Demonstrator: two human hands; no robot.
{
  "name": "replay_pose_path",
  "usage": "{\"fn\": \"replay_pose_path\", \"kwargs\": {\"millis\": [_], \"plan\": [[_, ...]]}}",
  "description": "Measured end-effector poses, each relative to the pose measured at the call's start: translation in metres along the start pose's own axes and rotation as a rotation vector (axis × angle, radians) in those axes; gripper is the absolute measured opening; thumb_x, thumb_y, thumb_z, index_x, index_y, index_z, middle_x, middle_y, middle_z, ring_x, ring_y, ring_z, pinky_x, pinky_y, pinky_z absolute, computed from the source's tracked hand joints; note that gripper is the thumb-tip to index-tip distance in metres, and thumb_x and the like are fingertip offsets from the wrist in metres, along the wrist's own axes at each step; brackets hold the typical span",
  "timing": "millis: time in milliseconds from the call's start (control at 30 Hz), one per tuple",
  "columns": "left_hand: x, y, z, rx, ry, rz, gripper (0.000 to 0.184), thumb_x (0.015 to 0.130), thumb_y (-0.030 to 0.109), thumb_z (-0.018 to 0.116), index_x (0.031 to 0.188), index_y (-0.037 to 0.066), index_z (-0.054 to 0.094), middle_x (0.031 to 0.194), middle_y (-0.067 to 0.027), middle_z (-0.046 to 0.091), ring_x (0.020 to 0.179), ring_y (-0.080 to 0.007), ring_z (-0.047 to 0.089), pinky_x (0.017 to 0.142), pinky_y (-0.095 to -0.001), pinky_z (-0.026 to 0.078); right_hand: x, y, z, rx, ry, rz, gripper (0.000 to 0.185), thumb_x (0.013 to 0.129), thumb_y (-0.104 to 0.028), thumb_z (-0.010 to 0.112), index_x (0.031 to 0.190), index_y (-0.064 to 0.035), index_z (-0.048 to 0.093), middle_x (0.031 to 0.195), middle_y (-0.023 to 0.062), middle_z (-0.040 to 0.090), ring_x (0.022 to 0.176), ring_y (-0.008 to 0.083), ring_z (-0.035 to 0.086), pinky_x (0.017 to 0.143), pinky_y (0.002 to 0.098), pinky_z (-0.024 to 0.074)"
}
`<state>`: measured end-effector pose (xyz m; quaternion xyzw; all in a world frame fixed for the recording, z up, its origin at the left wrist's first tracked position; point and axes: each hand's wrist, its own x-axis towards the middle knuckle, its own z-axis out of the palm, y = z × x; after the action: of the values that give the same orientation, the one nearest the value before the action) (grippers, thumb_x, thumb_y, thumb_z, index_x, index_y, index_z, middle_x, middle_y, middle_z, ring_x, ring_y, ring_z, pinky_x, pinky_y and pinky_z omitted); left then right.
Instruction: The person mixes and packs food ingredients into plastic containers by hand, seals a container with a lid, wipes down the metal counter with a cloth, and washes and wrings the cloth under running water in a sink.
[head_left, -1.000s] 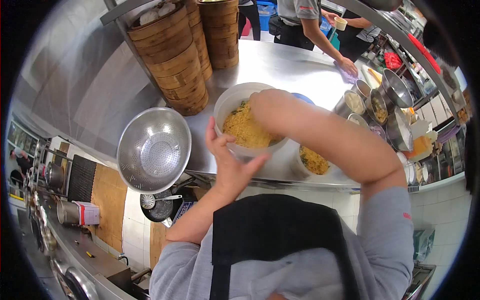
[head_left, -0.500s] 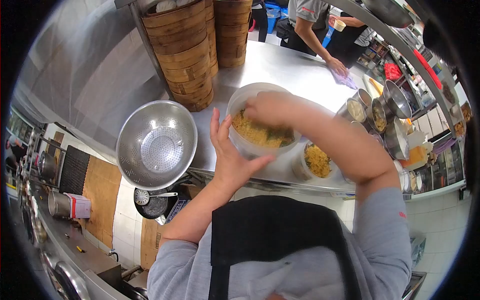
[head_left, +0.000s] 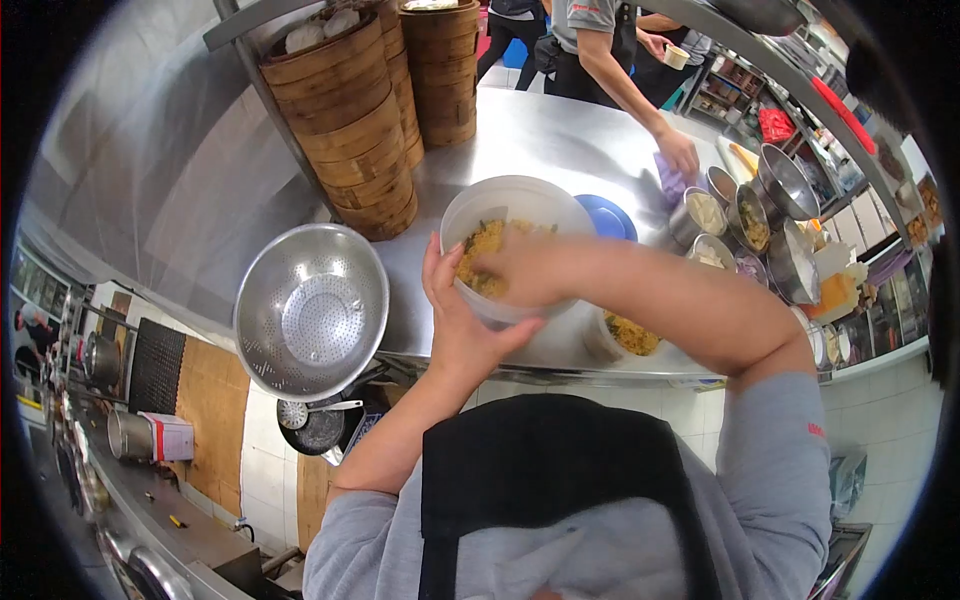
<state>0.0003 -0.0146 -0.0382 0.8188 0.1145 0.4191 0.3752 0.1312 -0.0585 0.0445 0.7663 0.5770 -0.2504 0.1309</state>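
A round translucent plastic tub [head_left: 578, 207] stands near the edge of the steel counter, with yellow crumbly food [head_left: 484, 250] and dark green bits in it. My left hand [head_left: 462, 305] steadies the tub from its near left side, thumb and fingers spread around the wall. Down inside the tub, my right hand [head_left: 520, 268] is in the food; motion smears its fingers, so their grip is unclear. Under my right forearm sits a second, smaller tub [head_left: 598, 342] with similar yellow food, partly covered. A blue lid [head_left: 608, 217] lies behind the larger tub.
Tall stacks of bamboo steamers [head_left: 340, 130] stand at the back left. A steel colander [head_left: 312, 310] sits at the left counter edge. Several steel bowls [head_left: 788, 182] crowd the right side. Across the counter [head_left: 530, 130], another person's hand [head_left: 680, 155] holds a purple cloth [head_left: 668, 180].
My right hand has moved left and nearer to me within the tub. The blue lid now shows behind it. The other person's cloth has shifted and the view has tilted slightly.
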Motion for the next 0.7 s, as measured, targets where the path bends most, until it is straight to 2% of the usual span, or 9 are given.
{"fn": "replay_pose_path", "kwargs": {"millis": [33, 200, 300, 367, 433, 533, 567, 667, 700], "plan": [[0.0, 0.0, 0.0, 0.015, 0.004, 0.001, 0.109, 0.05, 0.023, 0.086, 0.132, 0.01, 0.015, 0.14, -0.0279, 0.008, 0.131, -0.0419, 0.017, 0.106, -0.0468, 0.025, 0.001, -0.002, 0.0, 0.009, 0.0, -0.001, 0.066, 0.074, -0.048, 0.058, 0.134, -0.0283, 0.039, 0.133, 0.0224, 0.036, 0.111, 0.0417, 0.048, 0.094, 0.0491, 0.038], [0.0, 0.001, 0.0, 0.008, 0.007, 0.002, 0.106, 0.051, 0.023, 0.086, 0.13, 0.01, 0.017, 0.14, -0.0281, 0.008, 0.131, -0.0421, 0.017, 0.106, -0.0468, 0.025, 0.004, -0.003, 0.002, 0.112, 0.055, -0.063, 0.061, 0.071, -0.039, 0.063, 0.128, -0.0242, 0.048, 0.125, 0.0213, 0.045, 0.106, 0.0374, 0.053, 0.09, 0.0436, 0.0424], [-0.002, 0.004, -0.002, -0.011, -0.011, -0.021, 0.1, 0.051, 0.023, 0.086, 0.126, 0.01, 0.021, 0.139, -0.0284, 0.009, 0.131, -0.0421, 0.017, 0.106, -0.047, 0.025, 0.003, -0.003, 0.005, 0.157, 0.117, -0.13, 0.06, 0.066, -0.033, 0.068, 0.123, -0.0212, 0.054, 0.117, 0.0204, 0.051, 0.104, 0.0351, 0.055, 0.088, 0.0412, 0.0444], [-0.003, 0.005, -0.003, 0.028, -0.014, -0.003, 0.089, 0.054, 0.024, 0.086, 0.118, 0.01, 0.026, 0.139, -0.028, 0.01, 0.131, -0.042, 0.017, 0.105, -0.0468, 0.026, 0.002, -0.001, 0.004, 0.183, 0.148, -0.149, 0.06, 0.063, -0.029, 0.07, 0.121, -0.02, 0.056, 0.114, 0.0202, 0.055, 0.102, 0.0348, 0.056, 0.087, 0.0404, 0.0453], [-0.005, 0.005, -0.003, 0.018, -0.019, 0.0, 0.084, 0.055, 0.025, 0.086, 0.114, 0.011, 0.028, 0.138, -0.0277, 0.012, 0.13, -0.0419, 0.018, 0.105, -0.0465, 0.026, 0.002, 0.007, -0.002, 0.326, 0.061, -0.224, 0.051, 0.063, -0.029, 0.068, 0.112, -0.0148, 0.06, 0.103, 0.0178, 0.059, 0.094, 0.0297, 0.059, 0.079, 0.0382, 0.0467], [-0.007, 0.01, -0.002, 0.038, -0.023, -0.017, 0.077, 0.056, 0.025, 0.085, 0.108, 0.011, 0.031, 0.137, -0.0271, 0.014, 0.13, -0.0417, 0.019, 0.104, -0.0461, 0.028, 0.009, 0.021, -0.006, 0.527, 0.093, -0.154, 0.054, 0.06, -0.029, 0.068, 0.11, -0.0112, 0.059, 0.097, 0.0156, 0.062, 0.09, 0.0246, 0.06, 0.077, 0.0353, 0.0471], [-0.007, 0.013, -0.002, 0.064, -0.021, -0.03, 0.074, 0.057, 0.025, 0.085, 0.106, 0.011, 0.032, 0.136, -0.0267, 0.015, 0.129, -0.0417, 0.02, 0.103, -0.046, 0.028, 0.011, 0.028, -0.006, 0.626, 0.066, -0.123, 0.054, 0.06, -0.03, 0.068, 0.11, -0.0109, 0.059, 0.095, 0.0121, 0.062, 0.088, 0.0215, 0.059, 0.077, 0.0332, 0.0466], [-0.006, 0.016, -0.001, 0.048, -0.038, -0.028, 0.073, 0.056, 0.026, 0.086, 0.105, 0.01, 0.034, 0.136, -0.0254, 0.017, 0.128, -0.0416, 0.021, 0.103, -0.046, 0.029, -0.007, 0.031, -0.016, 0.832, 0.007, -0.101, 0.053, 0.061, -0.03, 0.067, 0.11, -0.0115, 0.058, 0.092, 0.0102, 0.061, 0.087, 0.0204, 0.058, 0.076, 0.0315, 0.0463], [-0.006, 0.017, -0.002, 0.049, -0.037, -0.027, 0.073, 0.056, 0.026, 0.086, 0.105, 0.01, 0.034, 0.136, -0.0254, 0.017, 0.128, -0.0416, 0.021, 0.103, -0.046, 0.029, -0.005, 0.034, -0.013, 0.848, 0.025, -0.055, 0.049, 0.062, -0.025, 0.066, 0.108, -0.0099, 0.059, 0.091, 0.0087, 0.06, 0.086, 0.0191, 0.057, 0.075, 0.0298, 0.0459]]}}
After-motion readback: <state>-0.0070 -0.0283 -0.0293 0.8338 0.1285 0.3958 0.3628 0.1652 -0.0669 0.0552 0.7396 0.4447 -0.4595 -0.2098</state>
